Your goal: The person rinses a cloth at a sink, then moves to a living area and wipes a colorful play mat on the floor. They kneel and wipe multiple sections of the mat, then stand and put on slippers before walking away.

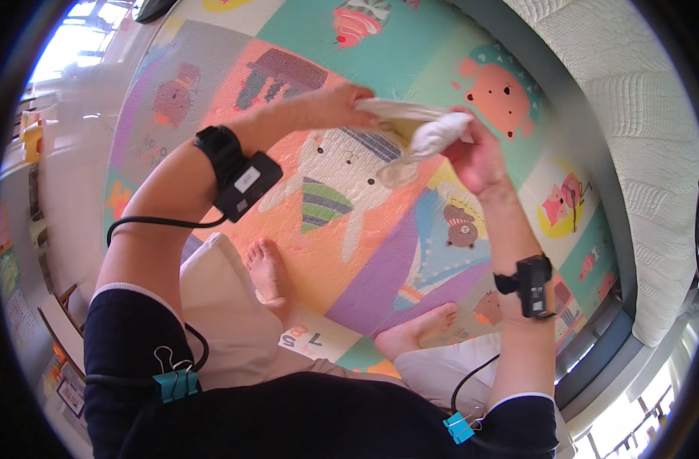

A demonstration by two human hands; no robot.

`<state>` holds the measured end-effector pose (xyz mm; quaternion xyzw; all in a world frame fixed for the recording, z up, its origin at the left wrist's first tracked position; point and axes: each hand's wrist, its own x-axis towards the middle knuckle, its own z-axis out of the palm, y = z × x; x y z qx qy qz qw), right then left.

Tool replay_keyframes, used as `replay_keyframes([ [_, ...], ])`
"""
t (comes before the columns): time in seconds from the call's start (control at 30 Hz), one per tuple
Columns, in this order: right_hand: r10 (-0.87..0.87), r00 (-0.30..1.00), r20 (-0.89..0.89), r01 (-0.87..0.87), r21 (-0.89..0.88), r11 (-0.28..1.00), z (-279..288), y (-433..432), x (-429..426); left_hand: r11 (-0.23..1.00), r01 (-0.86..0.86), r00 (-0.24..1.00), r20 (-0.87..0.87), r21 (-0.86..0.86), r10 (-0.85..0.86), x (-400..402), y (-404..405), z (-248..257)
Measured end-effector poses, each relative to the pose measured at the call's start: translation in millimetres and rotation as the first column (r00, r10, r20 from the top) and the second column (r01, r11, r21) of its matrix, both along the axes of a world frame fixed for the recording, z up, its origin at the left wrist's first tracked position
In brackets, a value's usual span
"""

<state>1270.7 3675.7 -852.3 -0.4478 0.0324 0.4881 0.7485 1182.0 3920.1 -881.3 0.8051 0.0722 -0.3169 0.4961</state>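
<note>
A soft white cloth piece [438, 136] is stretched between my two hands above the play mat. My left hand [352, 106] pinches the end of its narrow, taut strip. At the other side, my right hand [477, 158] grips the thicker, bunched part. A loose portion hangs below the bunch, blurred. Whether the cloth is a sock or another small garment, I cannot tell.
A padded play mat [372, 241] with printed animals covers the floor. My bare feet rest on it, the left foot [267, 272] and the right foot [421, 330]. Along the right stands a bed with a quilted white mattress [642, 143] and grey frame [556, 97].
</note>
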Motion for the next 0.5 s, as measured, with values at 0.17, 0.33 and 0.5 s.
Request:
replay_keyframes([
  [0.17, 0.131, 0.968, 0.216, -0.056, -0.321, 0.946, 38, -13, 27, 0.972, -0.069, 0.957, 0.26, -0.223, 0.128, 37, 8, 46],
  [0.33, 0.3, 0.369, 0.88, 0.272, -0.411, 0.87, 62, -29, 50, 0.998, 0.061, 0.899, 0.436, -0.017, -0.047, 73, 32, 81],
  [0.5, 0.187, 0.556, 0.81, 0.233, -0.368, 0.9, 61, -39, 51, 0.97, -0.024, 0.808, 0.567, -0.242, 0.162, 68, 18, 80],
])
